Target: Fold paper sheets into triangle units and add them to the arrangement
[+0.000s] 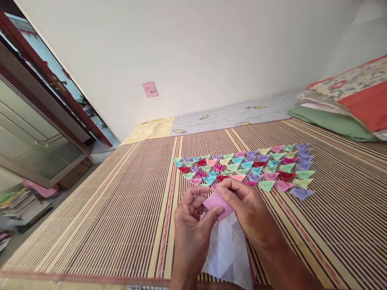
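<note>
A small pink paper point(221, 204), partly folded, is held up between my two hands over the striped mat. My left hand point(193, 217) pinches its left and lower side with the thumb in front. My right hand point(246, 205) pinches the top corner between thumb and fingers. Below them lies a pale bluish-white creased sheet point(230, 249), partly hidden by my hands, with other coloured sheets showing at its right edge. Just beyond my hands, rows of small folded paper pieces point(232, 166) in many colours lie on the mat.
The striped bamboo mat point(105, 209) covers the bed. Folded bedding point(341, 117) is piled at the far right. A pink note point(150, 89) is stuck on the wall. A cabinet and an open doorway are at the left, with a stack of papers point(18, 205) below.
</note>
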{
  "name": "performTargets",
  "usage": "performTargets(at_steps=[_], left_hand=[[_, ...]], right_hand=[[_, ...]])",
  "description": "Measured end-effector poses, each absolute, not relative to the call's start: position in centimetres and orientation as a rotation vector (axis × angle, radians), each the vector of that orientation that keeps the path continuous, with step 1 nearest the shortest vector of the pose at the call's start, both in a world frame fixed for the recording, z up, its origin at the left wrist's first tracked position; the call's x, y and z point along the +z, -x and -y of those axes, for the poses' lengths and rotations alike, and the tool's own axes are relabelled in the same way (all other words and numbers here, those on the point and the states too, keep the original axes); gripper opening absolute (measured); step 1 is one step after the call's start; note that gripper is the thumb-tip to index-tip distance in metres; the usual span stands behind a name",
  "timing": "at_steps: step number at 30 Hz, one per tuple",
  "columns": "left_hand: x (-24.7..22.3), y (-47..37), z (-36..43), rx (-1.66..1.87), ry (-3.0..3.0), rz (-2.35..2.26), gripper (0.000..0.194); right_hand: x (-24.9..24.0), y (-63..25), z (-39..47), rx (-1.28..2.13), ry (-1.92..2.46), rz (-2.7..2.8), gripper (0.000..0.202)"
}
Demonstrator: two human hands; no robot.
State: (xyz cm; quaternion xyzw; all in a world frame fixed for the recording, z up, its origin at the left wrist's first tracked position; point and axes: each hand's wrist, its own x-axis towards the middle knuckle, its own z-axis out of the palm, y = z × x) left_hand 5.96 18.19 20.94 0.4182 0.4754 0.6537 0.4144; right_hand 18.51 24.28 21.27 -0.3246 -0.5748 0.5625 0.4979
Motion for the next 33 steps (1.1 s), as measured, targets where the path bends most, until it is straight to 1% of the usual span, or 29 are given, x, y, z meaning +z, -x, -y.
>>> performTargets(at_steps=[2, 6, 8, 11, 14, 16, 21, 25, 27, 29, 33], left_hand=[[21.1, -5.7, -18.1, 1.641, -1.128, -1.218, 0.028], [21.4, -4.3, -18.0, 1.528, -1.325, -1.167, 0.007], [21.4, -3.5, -18.0, 1.47, -1.352, -1.122, 0.01], [21.1, -2.8, -18.0, 1.476, -1.322, -1.109, 0.014], [20.8, -2.6, -18.0, 1.508, -1.284, -1.137, 0.014], [20.7, -2.5, -18.0, 1.548, -1.25, -1.173, 0.013], [20.7, -2.0, -18.2, 1.58, -1.169, -1.155, 0.016], [21.0, -1.4, -18.1, 1.54, -1.209, -1.045, 0.026], [21.1, -1.2, -18.1, 1.514, -1.224, -0.989, 0.031], [21.0, -1.1, -18.0, 1.5, -1.228, -0.952, 0.032], [20.9, -1.0, -18.0, 1.51, -1.269, -0.949, 0.028]], right_hand=[[21.1, -18.7, -24.5, 1.391, 0.79, 1.391, 0.029], [21.1, -19.2, -24.7, 1.439, 0.723, 1.473, 0.026], [21.1, -19.1, -24.6, 1.446, 0.691, 1.481, 0.024], [21.1, -18.6, -24.5, 1.438, 0.691, 1.468, 0.022], [21.3, -18.6, -24.4, 1.385, 0.699, 1.445, 0.018], [21.5, -19.1, -24.4, 1.362, 0.707, 1.458, 0.019], [22.0, -20.9, -24.7, 1.362, 0.608, 1.716, 0.013], [22.0, -21.2, -24.9, 1.326, 0.521, 1.77, 0.023], [21.9, -21.1, -24.8, 1.306, 0.521, 1.769, 0.024], [21.8, -20.9, -24.8, 1.285, 0.521, 1.769, 0.02], [21.9, -20.7, -24.6, 1.219, 0.537, 1.774, 0.01]])
